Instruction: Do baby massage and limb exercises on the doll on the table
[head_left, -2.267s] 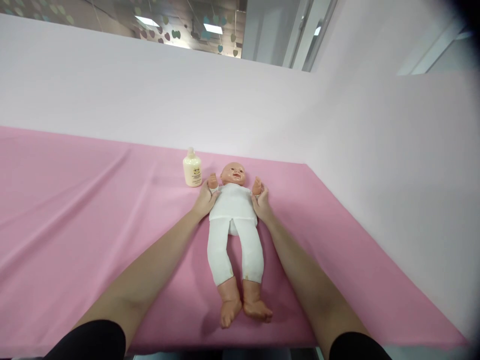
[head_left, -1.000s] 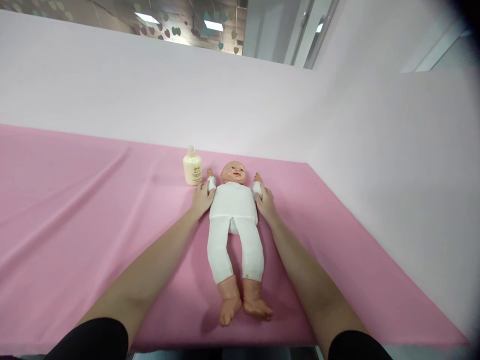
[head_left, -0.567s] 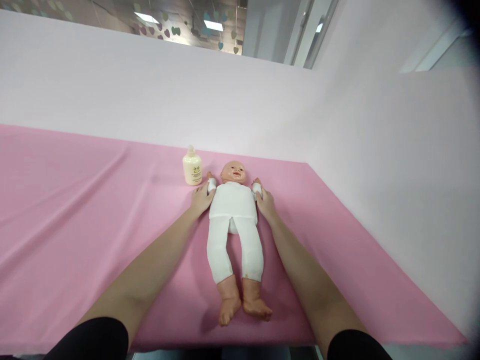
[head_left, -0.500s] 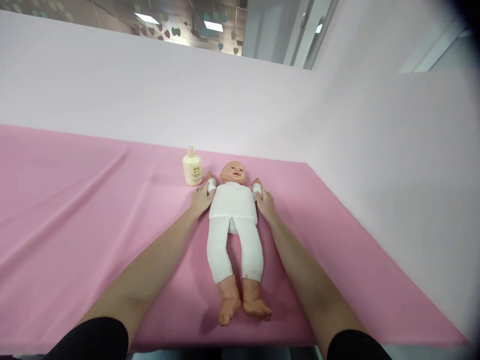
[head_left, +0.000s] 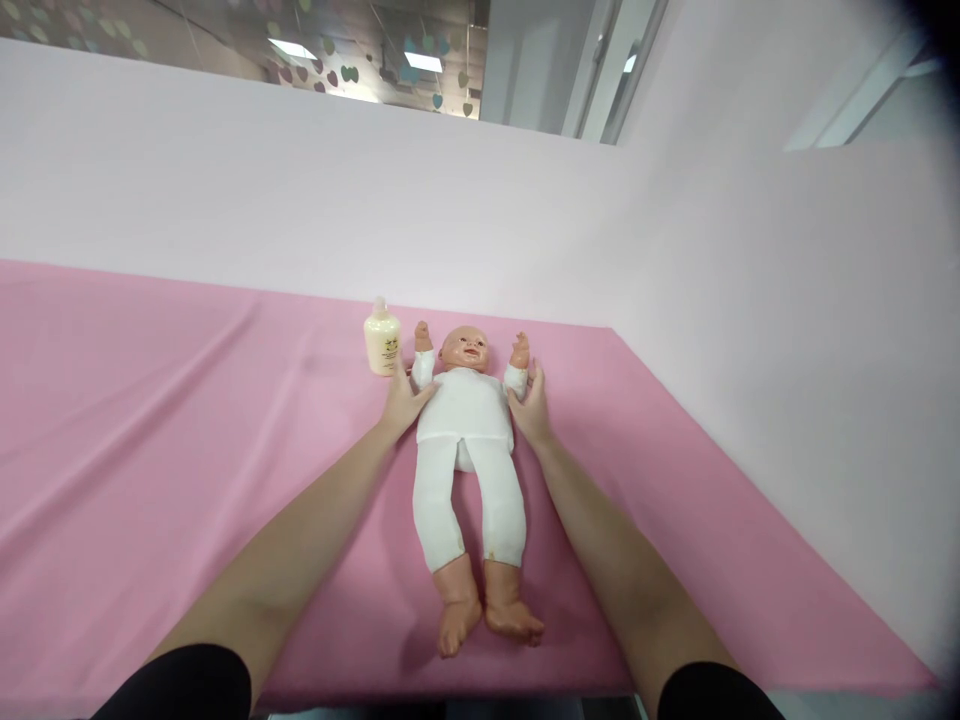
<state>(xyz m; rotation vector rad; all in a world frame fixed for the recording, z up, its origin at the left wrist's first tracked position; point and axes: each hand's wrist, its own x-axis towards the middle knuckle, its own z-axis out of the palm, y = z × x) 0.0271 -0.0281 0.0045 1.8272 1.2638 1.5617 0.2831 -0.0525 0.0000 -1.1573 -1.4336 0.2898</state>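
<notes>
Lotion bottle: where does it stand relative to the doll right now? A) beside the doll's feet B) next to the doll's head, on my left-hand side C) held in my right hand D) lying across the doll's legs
B: the lotion bottle stands upright on the pink cloth just left of the doll, level with its head, beyond the left hand.

Both bare arms stretch straight ahead, nearly parallel, dark sleeves at the upper arms. The left hand (head_left: 405, 402) lies flat, fingers spread forward. The right hand (head_left: 531, 408) stands on edge, fingers together, palm turned inward.

baby doll (head_left: 465, 420) in white, supine on pink cloth (head_left: 150, 420), arms raised
</notes>
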